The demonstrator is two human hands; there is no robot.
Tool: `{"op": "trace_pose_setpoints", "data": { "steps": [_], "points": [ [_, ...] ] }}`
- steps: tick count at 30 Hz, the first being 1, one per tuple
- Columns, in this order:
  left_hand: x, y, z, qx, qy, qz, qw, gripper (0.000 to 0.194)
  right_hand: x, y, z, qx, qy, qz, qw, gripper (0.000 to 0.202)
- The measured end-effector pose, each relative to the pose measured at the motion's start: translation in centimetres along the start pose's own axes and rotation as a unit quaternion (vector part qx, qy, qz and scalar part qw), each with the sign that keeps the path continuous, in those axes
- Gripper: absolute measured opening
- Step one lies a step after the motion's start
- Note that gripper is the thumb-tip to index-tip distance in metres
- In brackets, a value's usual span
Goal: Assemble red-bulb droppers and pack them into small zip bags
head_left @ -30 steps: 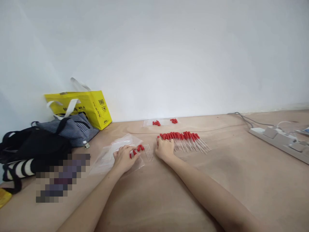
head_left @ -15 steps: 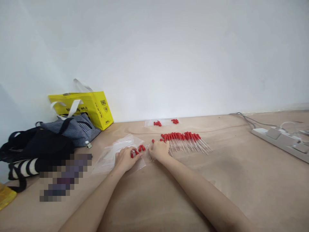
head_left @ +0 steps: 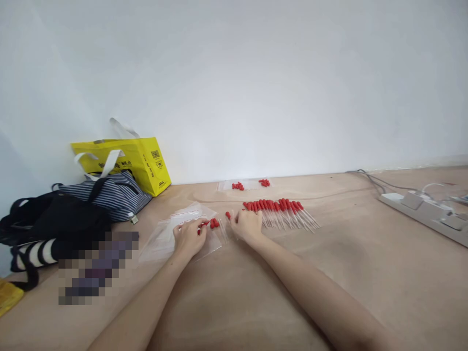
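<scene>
My left hand [head_left: 189,239] is closed over clear plastic bags [head_left: 166,239], its fingertips pinching a red rubber bulb [head_left: 204,224]. Beside those fingertips lie a few more red bulbs [head_left: 214,223]. Several thin clear dropper tubes [head_left: 223,231] rest between my hands. My right hand [head_left: 248,226] has its fingers drawn together at the left end of a row of red-bulbed droppers [head_left: 280,208]. What it grips is hidden or too small to make out. A single red bulb [head_left: 228,215] sits just left of its fingertips.
Near the wall lies a clear bag [head_left: 252,185] with two clusters of red bulbs. A yellow shopping bag [head_left: 153,168], a striped bag [head_left: 120,195] and a black bag [head_left: 80,219] stand at left. A white power strip [head_left: 424,214] with cables is at right.
My right hand has shifted a little to the right, off the loose tubes, uncovering some of them. My left fingers have drawn back slightly to the left with a red bulb.
</scene>
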State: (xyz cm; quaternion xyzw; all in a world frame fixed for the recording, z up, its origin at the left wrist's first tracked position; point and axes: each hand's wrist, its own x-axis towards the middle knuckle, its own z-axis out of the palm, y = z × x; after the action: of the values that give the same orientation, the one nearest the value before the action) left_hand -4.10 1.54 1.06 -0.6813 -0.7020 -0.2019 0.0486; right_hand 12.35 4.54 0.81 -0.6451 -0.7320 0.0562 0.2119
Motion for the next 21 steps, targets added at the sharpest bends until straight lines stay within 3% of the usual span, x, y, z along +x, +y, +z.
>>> {"op": "trace_pose_setpoints", "data": {
  "steps": [2, 6, 8, 12, 16, 21],
  "points": [
    [0.1, -0.2, -0.1, -0.019, 0.045, -0.005, 0.999, 0.03, -1.0, 1.6, -0.4, 0.026, 0.042, -0.044, 0.998, 0.027],
    [0.0, 0.2, 0.0, -0.152, 0.122, 0.029, 0.98, 0.034, -4.2, 6.5, -1.0, 0.099, 0.11, -0.212, 0.966, 0.023],
    [-0.6, 1.3, 0.2, -0.235, 0.09, 0.05, 0.967, 0.033, -6.0, 9.0, -1.3, 0.114, 0.124, -0.252, 0.953, 0.02],
    [-2.7, 4.4, 1.4, -0.343, -0.046, 0.067, 0.936, 0.026, -8.2, 11.9, -2.2, 0.121, 0.107, -0.248, 0.955, 0.017],
    [-4.6, 6.6, 2.5, -0.399, -0.12, 0.093, 0.904, 0.019, -8.6, 11.2, -2.5, 0.129, 0.094, -0.245, 0.956, 0.017],
    [-5.1, 7.1, 2.8, -0.431, -0.141, 0.09, 0.887, 0.017, -8.4, 9.4, -2.1, 0.129, 0.08, -0.261, 0.953, 0.019]
  ]
}}
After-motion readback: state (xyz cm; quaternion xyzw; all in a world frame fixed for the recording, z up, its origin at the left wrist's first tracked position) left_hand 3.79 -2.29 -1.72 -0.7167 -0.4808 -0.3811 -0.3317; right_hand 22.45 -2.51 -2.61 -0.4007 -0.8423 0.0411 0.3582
